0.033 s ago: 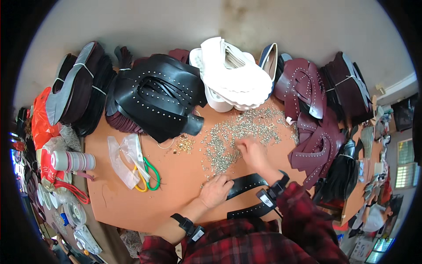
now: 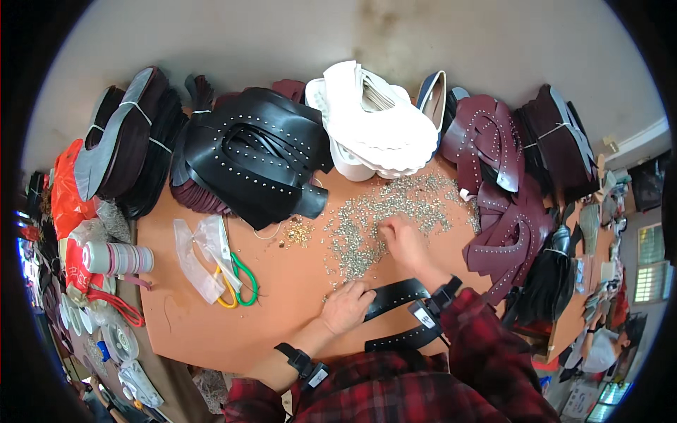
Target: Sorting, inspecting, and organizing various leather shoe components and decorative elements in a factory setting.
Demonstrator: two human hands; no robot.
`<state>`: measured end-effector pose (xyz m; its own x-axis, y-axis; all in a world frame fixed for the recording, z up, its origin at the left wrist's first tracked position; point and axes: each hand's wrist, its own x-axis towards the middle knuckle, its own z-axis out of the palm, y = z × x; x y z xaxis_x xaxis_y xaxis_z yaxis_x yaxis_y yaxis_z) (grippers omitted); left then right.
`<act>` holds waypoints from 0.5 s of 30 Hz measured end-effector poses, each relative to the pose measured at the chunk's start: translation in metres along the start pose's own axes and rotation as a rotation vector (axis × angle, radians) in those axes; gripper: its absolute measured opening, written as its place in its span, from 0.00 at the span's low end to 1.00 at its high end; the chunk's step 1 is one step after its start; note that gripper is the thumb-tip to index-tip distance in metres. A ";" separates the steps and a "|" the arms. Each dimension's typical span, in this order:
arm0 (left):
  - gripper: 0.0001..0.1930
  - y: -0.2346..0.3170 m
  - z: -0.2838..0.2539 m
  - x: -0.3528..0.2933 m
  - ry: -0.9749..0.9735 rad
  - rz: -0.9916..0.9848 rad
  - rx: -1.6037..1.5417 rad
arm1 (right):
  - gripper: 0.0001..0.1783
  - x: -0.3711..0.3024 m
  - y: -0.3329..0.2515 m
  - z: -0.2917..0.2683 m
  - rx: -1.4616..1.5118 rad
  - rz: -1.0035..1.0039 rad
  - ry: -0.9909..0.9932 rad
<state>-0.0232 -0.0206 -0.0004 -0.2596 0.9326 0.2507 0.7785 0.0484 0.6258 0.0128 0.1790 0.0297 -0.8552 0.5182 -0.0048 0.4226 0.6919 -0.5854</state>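
My left hand (image 2: 348, 307) rests on the table with its fingers curled over the left end of a black studded leather piece (image 2: 396, 296). This curved piece lies close to my body, with a row of small silver studs along its strips. Over a wide scatter of loose silver studs (image 2: 352, 243), my right hand (image 2: 404, 241) is closed, its fingertips drawn together and pointing down and left. Whatever may be between those fingertips is hidden. A small heap of gold-coloured studs (image 2: 297, 233) lies left of the silver ones.
Scissors with yellow and green handles (image 2: 245, 280) lie left, beside translucent plastic strips (image 2: 195, 271). Along the back stand stacks of black studded leather (image 2: 261, 148), white scalloped pieces (image 2: 377, 127) and a shoe (image 2: 431, 99). Maroon studded pieces (image 2: 508, 240) lie right, tape rolls (image 2: 120, 258) left.
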 end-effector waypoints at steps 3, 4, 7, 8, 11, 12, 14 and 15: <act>0.07 0.001 -0.001 0.001 -0.002 0.001 -0.018 | 0.05 0.019 0.002 0.014 -0.013 -0.036 0.125; 0.08 0.001 0.000 0.001 0.000 0.007 -0.023 | 0.05 0.022 0.002 0.016 -0.050 -0.036 0.107; 0.09 0.000 -0.002 0.001 -0.013 0.004 -0.030 | 0.05 0.028 -0.001 0.020 -0.108 -0.001 0.077; 0.10 0.000 -0.003 0.001 -0.029 0.000 -0.035 | 0.05 0.030 -0.002 0.020 -0.106 -0.004 0.074; 0.10 -0.001 -0.003 0.002 -0.024 0.007 -0.047 | 0.06 0.035 -0.005 0.019 -0.149 0.033 0.018; 0.10 -0.001 -0.003 0.002 -0.025 0.007 -0.046 | 0.07 0.037 -0.005 0.019 -0.172 0.030 0.007; 0.10 0.000 -0.004 0.002 -0.036 -0.010 -0.036 | 0.07 0.040 -0.005 0.019 -0.193 0.026 -0.003; 0.10 0.000 -0.004 0.002 -0.037 -0.010 -0.035 | 0.07 0.041 -0.005 0.019 -0.244 0.004 -0.031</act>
<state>-0.0257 -0.0200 0.0031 -0.2453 0.9448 0.2172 0.7552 0.0457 0.6539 -0.0301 0.1868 0.0169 -0.8604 0.5085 -0.0340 0.4830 0.7925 -0.3723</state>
